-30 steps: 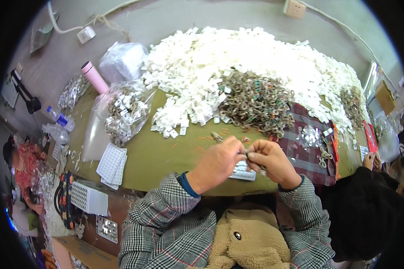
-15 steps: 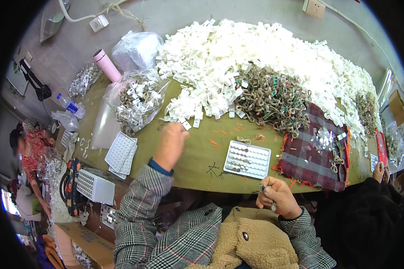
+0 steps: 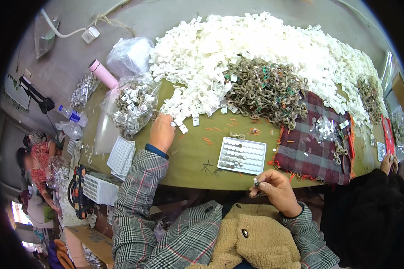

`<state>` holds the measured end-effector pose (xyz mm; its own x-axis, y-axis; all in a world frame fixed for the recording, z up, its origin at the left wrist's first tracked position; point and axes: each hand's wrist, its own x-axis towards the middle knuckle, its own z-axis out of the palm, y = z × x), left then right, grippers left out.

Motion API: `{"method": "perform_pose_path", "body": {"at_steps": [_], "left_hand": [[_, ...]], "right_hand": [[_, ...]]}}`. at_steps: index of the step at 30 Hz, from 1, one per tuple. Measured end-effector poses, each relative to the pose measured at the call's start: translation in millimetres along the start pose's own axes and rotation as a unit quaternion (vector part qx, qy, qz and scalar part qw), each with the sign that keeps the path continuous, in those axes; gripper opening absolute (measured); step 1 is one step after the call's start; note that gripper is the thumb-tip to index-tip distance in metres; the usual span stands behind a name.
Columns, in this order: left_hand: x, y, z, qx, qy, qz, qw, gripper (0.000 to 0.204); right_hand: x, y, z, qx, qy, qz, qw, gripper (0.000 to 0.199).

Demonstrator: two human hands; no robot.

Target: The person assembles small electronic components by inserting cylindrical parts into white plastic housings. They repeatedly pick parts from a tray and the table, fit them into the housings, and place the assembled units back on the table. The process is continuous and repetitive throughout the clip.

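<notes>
Head view — left hand (image 3: 161,133) stretched forward, back uppermost, at the near fringe of white pieces (image 3: 195,101) heaped toward the far edge of the surface (image 3: 188,163); cannot tell whether its fingers grip. Right hand (image 3: 277,190) angled inward by the near edge — fingers pinching a small dark piece (image 3: 256,183).

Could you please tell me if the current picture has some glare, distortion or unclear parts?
In the head view, the white pile looks washed out where brightest, its pieces merging there; in the same view, the olive tabletop bows along its front edge and the picture's corners go black, fisheye-style; also there, the small item in the right hand is too small to identify.
</notes>
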<state>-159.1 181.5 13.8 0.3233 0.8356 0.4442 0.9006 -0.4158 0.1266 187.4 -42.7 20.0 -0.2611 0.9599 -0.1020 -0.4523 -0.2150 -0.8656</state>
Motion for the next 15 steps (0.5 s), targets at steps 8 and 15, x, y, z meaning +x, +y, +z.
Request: {"method": "perform_pose_path", "body": {"at_steps": [8,15], "left_hand": [[6.1,26.7,-40.7,0.085,0.070,-0.052,0.992,0.010],[-44.1,145.9,-40.1,-0.822,-0.218,-0.319,0.418,0.028]], "right_hand": [[0.3,-6.4,4.6,-0.097,0.088,-0.084,0.988,0.006],[17.9,-22.4,33.2,0.052,0.060,-0.059,0.995,0.008]]}}
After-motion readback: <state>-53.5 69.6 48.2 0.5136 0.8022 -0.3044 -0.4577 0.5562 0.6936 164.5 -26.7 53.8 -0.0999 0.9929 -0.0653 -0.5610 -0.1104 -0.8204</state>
